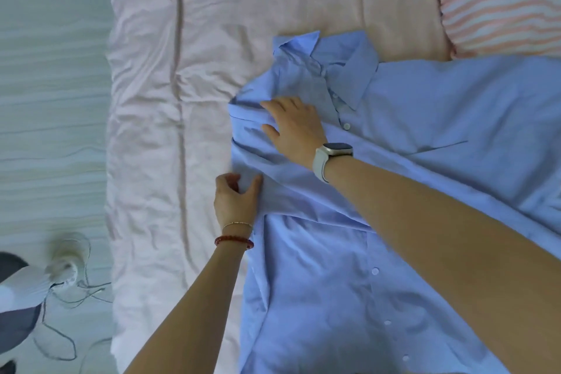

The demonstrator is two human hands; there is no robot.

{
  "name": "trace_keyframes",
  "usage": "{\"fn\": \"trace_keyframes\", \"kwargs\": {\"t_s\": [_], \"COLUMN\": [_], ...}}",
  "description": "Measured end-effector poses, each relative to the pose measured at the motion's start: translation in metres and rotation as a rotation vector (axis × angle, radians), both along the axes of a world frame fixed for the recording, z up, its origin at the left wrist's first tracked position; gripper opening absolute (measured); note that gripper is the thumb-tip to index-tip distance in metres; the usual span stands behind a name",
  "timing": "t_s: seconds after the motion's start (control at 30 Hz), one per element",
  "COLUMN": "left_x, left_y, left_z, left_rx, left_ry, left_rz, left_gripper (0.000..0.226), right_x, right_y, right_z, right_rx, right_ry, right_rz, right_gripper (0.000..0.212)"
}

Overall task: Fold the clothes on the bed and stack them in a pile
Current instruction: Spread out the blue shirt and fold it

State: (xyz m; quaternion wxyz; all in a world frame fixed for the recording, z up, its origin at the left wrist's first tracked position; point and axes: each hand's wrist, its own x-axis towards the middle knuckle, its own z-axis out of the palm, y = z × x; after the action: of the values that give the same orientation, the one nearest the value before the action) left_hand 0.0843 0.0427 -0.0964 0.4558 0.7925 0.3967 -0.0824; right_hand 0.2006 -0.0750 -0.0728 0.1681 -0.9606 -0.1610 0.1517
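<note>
We're over a bed [188, 76] dressed in a pale pink, softly creased sheet, with a pink-and-white striped pillow [498, 6] up in the far right corner and pale wood-grain floor [51, 106] running along the left side. Spread across the sheet's right half lies a light blue button-up shirt [425, 106], smooth woven cloth, pointed collar toward the pillow, small white buttons down the placket; we can't read any label or writing on it. Our left hand [235, 200], with a red bead bracelet and thin gold chain at the wrist, pinches the folded shoulder edge between thumb and curled fingers. Our right hand [293, 126] lies flat on the cloth just below the collar, fingers straight and spread, a cream-strapped smartwatch [329, 158] on that wrist. Down on the floor, a white fan [65, 264] trails tangled cords.
</note>
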Motion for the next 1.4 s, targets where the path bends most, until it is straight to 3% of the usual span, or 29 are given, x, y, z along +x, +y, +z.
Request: {"fn": "trace_keyframes", "kwargs": {"t_s": [0.17, 0.27, 0.43, 0.53, 0.67, 0.77, 0.83, 0.9, 0.97, 1.03, 1.1, 1.2, 1.3, 1.4], "left_x": [0.0, -0.007, -0.012, -0.01, -0.019, -0.03, -0.034, -0.036, -0.035, -0.033, -0.032, -0.027, -0.022, -0.012], "left_y": [0.013, 0.022, 0.035, 0.037, 0.039, 0.041, 0.043, 0.041, 0.034, 0.026, 0.017, 0.001, -0.006, -0.006], "left_z": [-0.001, -0.002, -0.004, 0.0, 0.002, 0.001, 0.0, 0.0, 0.006, 0.016, 0.021, 0.015, 0.002, -0.019], "left_rx": [-0.067, -0.097, -0.152, -0.306, -0.471, -0.419, -0.352, -0.223, -0.054, 0.217, 0.568, 0.754, 0.649, 0.622], "left_ry": [-0.032, -0.078, -0.093, -0.048, 0.026, 0.053, 0.062, 0.083, 0.073, 0.017, -0.145, -0.345, -0.121, 0.133], "left_rz": [0.041, 0.087, 0.12, 0.116, 0.024, -0.009, -0.016, -0.049, -0.108, -0.257, -0.532, -0.94, -1.153, -1.194], "left_gripper": [0.01, 0.017, 0.021, 0.012, 0.032, 0.029, 0.027, 0.028, 0.039, 0.056, 0.06, 0.054, 0.061, 0.068], "right_x": [0.032, 0.043, 0.056, 0.055, 0.018, -0.036, -0.057, -0.058, -0.045, -0.04, -0.047, -0.079, -0.123, -0.157], "right_y": [0.033, 0.041, 0.047, 0.05, 0.043, 0.024, 0.006, -0.013, -0.024, -0.025, -0.022, -0.036, -0.08, -0.142], "right_z": [-0.012, -0.012, -0.013, -0.006, 0.009, 0.004, -0.009, -0.026, -0.037, -0.035, -0.021, -0.001, 0.002, -0.006], "right_rx": [-0.064, -0.018, -0.032, -0.021, 0.103, 0.016, -0.225, -0.36, -0.393, -0.374, -0.308, -0.24, -0.358, -0.523], "right_ry": [0.096, 0.034, -0.077, -0.091, -0.351, -0.416, -0.163, 0.097, 0.199, 0.165, 0.034, -0.168, -0.167, 0.014], "right_rz": [-0.051, -0.076, -0.174, -0.269, -0.138, 0.128, 0.275, 0.205, 0.103, 0.108, 0.115, 0.068, 0.002, -0.145], "right_gripper": [0.028, 0.012, 0.028, 0.03, 0.03, 0.04, 0.05, 0.054, 0.054, 0.052, 0.051, 0.049, 0.051, 0.05]}}
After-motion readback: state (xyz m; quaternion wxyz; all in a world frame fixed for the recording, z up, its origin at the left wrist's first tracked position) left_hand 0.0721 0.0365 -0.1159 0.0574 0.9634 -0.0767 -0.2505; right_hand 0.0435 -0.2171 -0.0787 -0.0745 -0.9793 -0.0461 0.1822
